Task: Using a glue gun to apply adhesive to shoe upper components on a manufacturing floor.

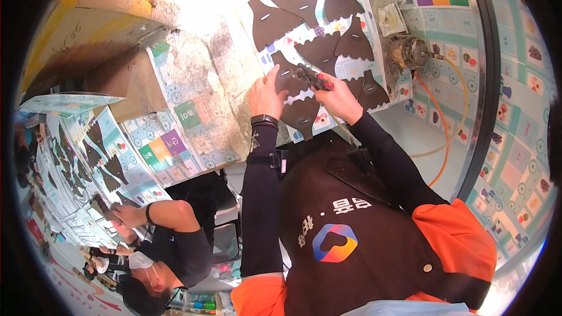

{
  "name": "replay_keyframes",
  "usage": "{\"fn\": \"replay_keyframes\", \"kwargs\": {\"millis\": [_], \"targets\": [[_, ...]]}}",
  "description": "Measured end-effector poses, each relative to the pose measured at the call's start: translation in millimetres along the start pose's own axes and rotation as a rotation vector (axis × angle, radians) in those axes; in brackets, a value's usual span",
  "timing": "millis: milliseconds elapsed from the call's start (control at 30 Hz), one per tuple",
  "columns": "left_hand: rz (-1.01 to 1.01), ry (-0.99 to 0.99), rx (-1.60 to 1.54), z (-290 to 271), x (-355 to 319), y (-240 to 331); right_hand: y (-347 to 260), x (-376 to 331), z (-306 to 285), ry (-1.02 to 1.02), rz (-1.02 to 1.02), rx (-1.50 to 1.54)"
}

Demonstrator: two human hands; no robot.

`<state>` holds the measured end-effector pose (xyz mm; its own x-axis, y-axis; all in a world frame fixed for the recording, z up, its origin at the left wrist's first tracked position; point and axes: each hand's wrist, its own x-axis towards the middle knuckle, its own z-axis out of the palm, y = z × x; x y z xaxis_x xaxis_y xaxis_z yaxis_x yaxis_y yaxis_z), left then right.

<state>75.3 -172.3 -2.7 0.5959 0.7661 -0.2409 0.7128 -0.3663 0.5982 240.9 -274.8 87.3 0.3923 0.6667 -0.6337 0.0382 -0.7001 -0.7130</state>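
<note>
My right hand (341, 100) is wrapped round a small dark spray gun (310, 77) with red parts, its nozzle over the brown pieces. My left hand (266, 95) rests at the left edge of one brown piece (287, 73), thumb and fingers apart. Several flat brown cut pieces with scalloped edges lie in rows on a patterned sheet (285, 134). Each shows a small pale slit or mark near its middle. Another brown piece (301, 118) lies just below my hands. What is under my right hand is partly hidden.
Right of the sheet stands a crusted pot (405, 54) with a yellow hose (459, 76) and an orange hose (443, 146). A stained worktop (199, 82) and cardboard box (111, 17) lie left. A co-worker (181, 246) sits at the lower left beside more brown pieces.
</note>
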Motion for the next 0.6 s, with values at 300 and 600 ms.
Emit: {"fn": "replay_keyframes", "kwargs": {"millis": [300,600], "targets": [[-0.028,0.008,-0.126,-2.4,18.2,21.7,-19.6,-29.8,-42.3,-0.057,0.110,0.325],[0.087,-0.044,0.127,38.9,50.7,84.4,-5.1,-15.0,-85.7,0.118,0.175,0.183]]}}
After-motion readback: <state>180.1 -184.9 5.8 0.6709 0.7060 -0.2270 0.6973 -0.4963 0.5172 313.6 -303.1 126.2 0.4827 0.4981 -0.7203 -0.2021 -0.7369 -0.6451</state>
